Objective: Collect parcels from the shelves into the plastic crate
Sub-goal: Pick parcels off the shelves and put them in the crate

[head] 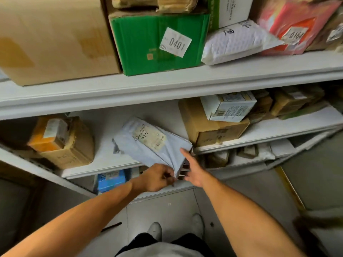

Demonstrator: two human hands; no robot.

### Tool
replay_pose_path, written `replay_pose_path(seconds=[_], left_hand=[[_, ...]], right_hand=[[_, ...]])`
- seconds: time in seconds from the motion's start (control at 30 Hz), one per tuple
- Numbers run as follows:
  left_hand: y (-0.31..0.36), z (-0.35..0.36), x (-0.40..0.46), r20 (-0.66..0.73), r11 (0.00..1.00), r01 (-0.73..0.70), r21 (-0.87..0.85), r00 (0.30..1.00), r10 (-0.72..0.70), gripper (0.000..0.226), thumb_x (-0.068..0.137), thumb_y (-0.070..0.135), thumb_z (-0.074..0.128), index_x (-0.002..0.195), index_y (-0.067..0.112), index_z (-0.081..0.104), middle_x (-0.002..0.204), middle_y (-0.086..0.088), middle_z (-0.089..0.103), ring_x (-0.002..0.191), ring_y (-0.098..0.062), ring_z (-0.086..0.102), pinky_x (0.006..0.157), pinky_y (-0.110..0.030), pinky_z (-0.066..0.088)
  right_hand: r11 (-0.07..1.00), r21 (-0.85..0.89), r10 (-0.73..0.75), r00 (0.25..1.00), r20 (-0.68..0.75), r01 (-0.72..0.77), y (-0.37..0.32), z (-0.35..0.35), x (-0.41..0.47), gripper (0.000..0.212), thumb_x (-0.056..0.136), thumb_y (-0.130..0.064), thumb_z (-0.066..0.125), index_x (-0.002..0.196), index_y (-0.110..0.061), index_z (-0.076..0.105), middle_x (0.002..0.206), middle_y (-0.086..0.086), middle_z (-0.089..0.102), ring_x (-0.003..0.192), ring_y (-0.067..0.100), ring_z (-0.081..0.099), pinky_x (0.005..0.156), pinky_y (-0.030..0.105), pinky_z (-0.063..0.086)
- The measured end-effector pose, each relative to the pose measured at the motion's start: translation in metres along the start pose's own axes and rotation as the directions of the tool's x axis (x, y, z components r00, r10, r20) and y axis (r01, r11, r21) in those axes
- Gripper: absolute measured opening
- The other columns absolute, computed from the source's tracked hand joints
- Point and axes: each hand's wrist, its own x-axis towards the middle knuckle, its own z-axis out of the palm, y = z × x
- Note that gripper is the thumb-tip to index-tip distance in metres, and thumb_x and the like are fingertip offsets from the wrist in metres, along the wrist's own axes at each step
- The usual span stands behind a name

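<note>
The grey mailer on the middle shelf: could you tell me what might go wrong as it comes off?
The left hand pinches only the grey mailer by its loose corner, so it could slip or tear. The right hand is open beside it, not yet supporting. No crate is in view, so the carry may be awkward.

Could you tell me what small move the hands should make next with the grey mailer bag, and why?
Probably draw the grey plastic mailer bag off the white shelf: the left hand already pinches its front corner, and the right hand rests open beside it.
</note>
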Motion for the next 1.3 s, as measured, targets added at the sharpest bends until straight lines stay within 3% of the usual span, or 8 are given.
replay_pose_path(seconds=[0.37, 0.53, 0.63, 0.73, 0.87, 1.0, 1.13, 1.3], left_hand=[[0.034, 0.005, -0.013, 0.298, 0.985, -0.171, 0.004, 0.941, 0.162, 0.028, 0.096, 0.019, 0.063, 0.123, 0.019, 0.069, 0.117, 0.005, 0.069, 0.102, -0.008, 0.065, 0.089, -0.021, 0.053], [0.049, -0.048, 0.013, 0.038, 0.918, -0.389, -0.072, 0.919, 0.393, 0.022, 0.09, 0.007, 0.07, 0.11, 0.013, 0.074, 0.107, 0.005, 0.072, 0.099, -0.006, 0.067, 0.087, -0.021, 0.056], [0.056, -0.06, 0.047, 0.032, 0.891, -0.448, 0.081, 0.894, 0.446, 0.03, 0.09, 0.037, 0.073, 0.118, 0.028, 0.069, 0.117, 0.009, 0.067, 0.106, -0.009, 0.064, 0.092, -0.026, 0.053], [0.075, -0.055, 0.073, 0.326, 0.971, -0.224, 0.086, 0.927, 0.185, 0.043, 0.086, 0.054, 0.072, 0.124, 0.04, 0.056, 0.125, 0.008, 0.067, 0.102, -0.011, 0.07, 0.088, -0.029, 0.058], [0.1, -0.025, 0.099, 0.702, 0.992, 0.089, -0.084, 0.712, -0.004, 0.06, 0.082, 0.054, 0.075, 0.134, 0.035, 0.053, 0.115, -0.001, 0.075, 0.1, -0.026, 0.074, 0.09, -0.046, 0.059], [0.127, 0.02, 0.109, 0.754, 0.958, 0.229, -0.173, 0.656, -0.021, 0.027, 0.097, 0.04, 0.06, 0.123, 0.034, 0.059, 0.113, -0.004, 0.076, 0.103, -0.027, 0.073, 0.095, -0.041, 0.057], [0.143, 0.075, 0.127, 0.728, 0.938, 0.231, -0.26, 0.685, 0.033, 0.034, 0.092, 0.041, 0.066, 0.12, 0.023, 0.07, 0.117, -0.015, 0.073, 0.106, -0.041, 0.069, 0.092, -0.044, 0.058], [0.177, 0.137, 0.16, 0.737, 0.914, 0.31, -0.262, 0.675, -0.018, 0.056, 0.062, 0.062, 0.086, 0.107, 0.03, 0.079, 0.12, -0.018, 0.071, 0.105, -0.041, 0.07, 0.097, -0.05, 0.055]], right_hand=[[0.989, 0.136, -0.056, 0.998, -0.024, 0.059, 0.027, -0.029, -0.009, 0.062, 0.082, -0.051, 0.075, 0.132, -0.014, 0.065, 0.117, 0.018, 0.073, 0.108, 0.034, 0.07, 0.086, 0.042, 0.058], [0.996, 0.07, -0.05, 0.991, -0.122, 0.059, 0.029, -0.078, -0.039, 0.074, 0.066, -0.05, 0.083, 0.126, -0.01, 0.069, 0.111, 0.016, 0.075, 0.106, 0.032, 0.071, 0.095, 0.04, 0.055], [0.999, 0.016, -0.041, 0.982, -0.186, 0.045, 0.02, -0.107, -0.063, 0.065, 0.071, -0.05, 0.079, 0.123, -0.012, 0.069, 0.104, 0.012, 0.077, 0.103, 0.031, 0.07, 0.085, 0.038, 0.056], [0.999, 0.02, -0.027, 0.982, -0.189, 0.031, 0.011, -0.134, -0.089, 0.044, 0.085, -0.042, 0.071, 0.118, -0.013, 0.068, 0.099, 0.011, 0.078, 0.094, 0.028, 0.071, 0.077, 0.037, 0.057], [1.0, -0.009, -0.031, 0.977, -0.211, 0.03, 0.01, -0.169, -0.123, 0.042, 0.09, -0.033, 0.069, 0.127, -0.011, 0.063, 0.097, 0.009, 0.078, 0.092, 0.024, 0.071, 0.073, 0.034, 0.056], [1.0, 0.0, -0.015, 0.949, -0.315, 0.016, 0.025, -0.209, -0.153, 0.037, 0.092, -0.036, 0.069, 0.121, -0.015, 0.065, 0.085, 0.004, 0.076, 0.09, 0.022, 0.068, 0.073, 0.034, 0.055], [1.0, 0.001, -0.019, 0.898, -0.439, 0.022, 0.046, -0.249, -0.17, 0.048, 0.084, -0.059, 0.072, 0.117, -0.025, 0.065, 0.116, -0.001, 0.069, 0.112, 0.023, 0.061, 0.104, 0.039, 0.045], [0.996, -0.087, -0.064, 0.813, -0.579, 0.016, 0.076, -0.303, -0.201, 0.07, 0.088, -0.054, 0.07, 0.148, -0.025, 0.048, 0.141, 0.003, 0.053, 0.122, 0.027, 0.053, 0.094, 0.04, 0.048]])
